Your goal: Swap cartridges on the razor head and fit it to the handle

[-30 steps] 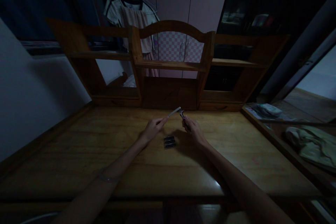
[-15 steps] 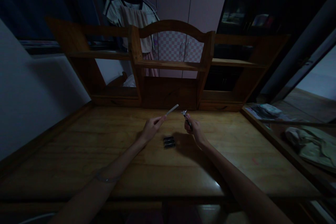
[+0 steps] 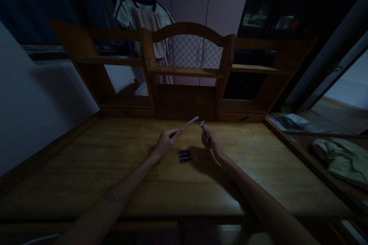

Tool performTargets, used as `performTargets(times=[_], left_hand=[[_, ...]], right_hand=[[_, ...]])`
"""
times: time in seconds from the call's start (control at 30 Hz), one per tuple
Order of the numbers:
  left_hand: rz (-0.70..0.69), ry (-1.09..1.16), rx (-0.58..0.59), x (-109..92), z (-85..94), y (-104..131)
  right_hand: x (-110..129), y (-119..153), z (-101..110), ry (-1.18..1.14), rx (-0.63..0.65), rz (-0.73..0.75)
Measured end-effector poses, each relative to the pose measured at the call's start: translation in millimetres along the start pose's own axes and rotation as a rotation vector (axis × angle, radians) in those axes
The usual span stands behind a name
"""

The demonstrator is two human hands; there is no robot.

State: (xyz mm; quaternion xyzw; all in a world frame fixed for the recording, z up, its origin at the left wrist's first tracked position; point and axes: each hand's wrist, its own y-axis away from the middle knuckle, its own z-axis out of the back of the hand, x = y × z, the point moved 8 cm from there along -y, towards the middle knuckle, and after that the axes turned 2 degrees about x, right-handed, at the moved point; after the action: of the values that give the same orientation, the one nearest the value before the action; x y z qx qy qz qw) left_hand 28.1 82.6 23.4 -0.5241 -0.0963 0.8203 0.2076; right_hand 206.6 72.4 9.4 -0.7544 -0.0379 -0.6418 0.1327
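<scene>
My left hand (image 3: 169,140) is closed on the near end of a slim whitish stick (image 3: 190,122), which slants up and to the right; its exact kind is too dim to tell. In my right hand (image 3: 212,140) is a razor (image 3: 201,124), its silver head up and its dark handle inside my fingers. The stick's far tip is close to the razor head, with a small gap visible between them. Below and between both hands, a small pack of razor cartridges (image 3: 184,156), dark with several rows, lies on the wooden desk (image 3: 161,195).
A wooden shelf unit (image 3: 188,71) stands along the back of the desk. Pale clothes (image 3: 143,13) hang behind it at the left. To the right, past the desk's raised edge, lie a plastic packet (image 3: 296,119) and a light cloth bundle (image 3: 342,157). The room is dim.
My left hand and the stick have shifted slightly right, bringing its tip nearer the razor head. My right hand stays almost where it was.
</scene>
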Motion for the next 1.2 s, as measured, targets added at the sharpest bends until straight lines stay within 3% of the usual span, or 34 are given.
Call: performTargets(times=[0.1,0.27,0.47,0.7,0.87,1.07,1.2], left_hand=[[-0.003,-0.035,0.009,1,-2.9,-1],[0.023,-0.037,-0.12,1,11.3,1],[-0.041,-0.027,0.026,-6,-6.2,2],[0.013,-0.071,-0.08,6,5.8,-2],[-0.017,-0.014,0.052,-3,-6.5,0],[-0.003,-0.026,-0.003,2,-2.8,-1],[-0.004,0.007,0.066,0,-8.4,0]], right_hand=[[0,1,0,0.01,0.001,0.01],[-1,0,2,0.016,-0.035,0.001],[-3,0,6,0.035,-0.067,-0.008],[-5,-1,4,-0.015,-0.055,-0.024],[-10,-2,6,0.006,-0.053,-0.027],[-13,-4,9,0.014,-0.073,-0.049],[-12,-4,6,0.015,-0.051,-0.043]])
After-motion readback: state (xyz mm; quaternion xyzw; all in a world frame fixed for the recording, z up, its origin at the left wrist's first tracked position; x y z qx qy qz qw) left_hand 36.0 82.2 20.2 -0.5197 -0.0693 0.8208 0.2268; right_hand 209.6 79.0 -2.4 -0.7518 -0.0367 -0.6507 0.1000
